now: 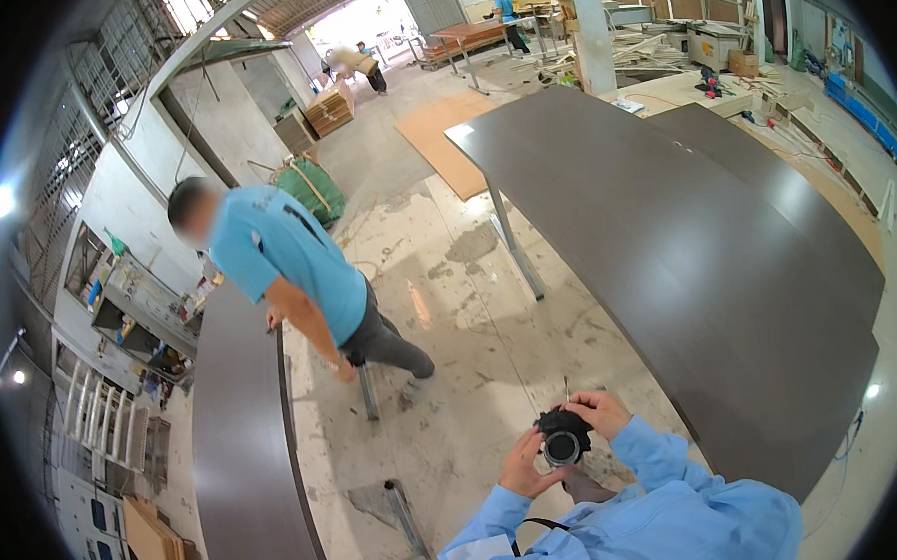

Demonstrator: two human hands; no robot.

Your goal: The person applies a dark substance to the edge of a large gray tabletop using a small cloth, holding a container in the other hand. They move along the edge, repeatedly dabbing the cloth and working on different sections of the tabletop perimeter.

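Head view: left hand (523, 466) grips a black device (561, 447), right hand (602, 414) has fingers (580, 408) closed at its edge; handling under way, completion unconfirmed.

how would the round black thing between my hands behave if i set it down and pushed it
The round black thing would probably keep its shape, since its pale circular rim looks firm. Its round outline suggests it might roll if stood on edge. It seems manageable in weight, with your left hand and right hand at its edges.
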